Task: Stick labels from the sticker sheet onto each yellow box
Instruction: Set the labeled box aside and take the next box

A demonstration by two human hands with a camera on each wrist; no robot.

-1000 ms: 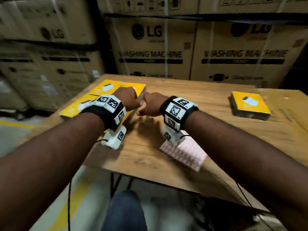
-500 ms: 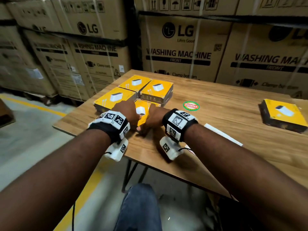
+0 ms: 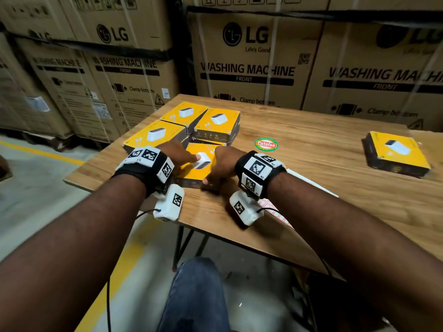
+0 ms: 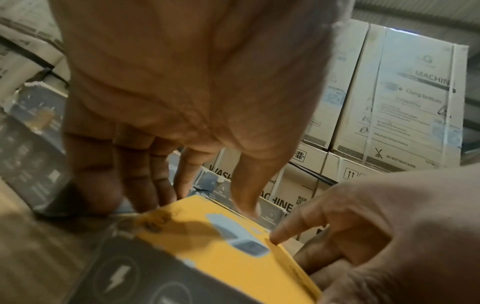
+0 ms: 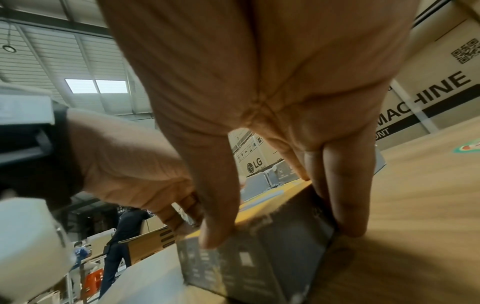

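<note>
Both hands hold the nearest yellow box [image 3: 191, 171], which lies flat on the wooden table [image 3: 335, 200] in front of three more yellow boxes [image 3: 155, 136]. My left hand [image 3: 179, 155] grips its left side, fingers down the edge and thumb on top [image 4: 244, 185]. My right hand [image 3: 221, 161] grips the near right corner, thumb on the dark front face [image 5: 215, 232] and fingers down the right side. The pink sticker sheet [image 3: 275, 212] lies under my right forearm, mostly hidden. A fifth yellow box [image 3: 399, 152] sits alone at far right.
A round red and green sticker [image 3: 266, 144] is on the table right of the box cluster. A white strip [image 3: 311, 183] lies beside my right arm. Large washing machine cartons [image 3: 247, 68] stand behind the table. The table's front edge is close under my wrists.
The head view swung left and steadied. Both hands stayed on the near yellow box, which now lies a little nearer me than the other three.
</note>
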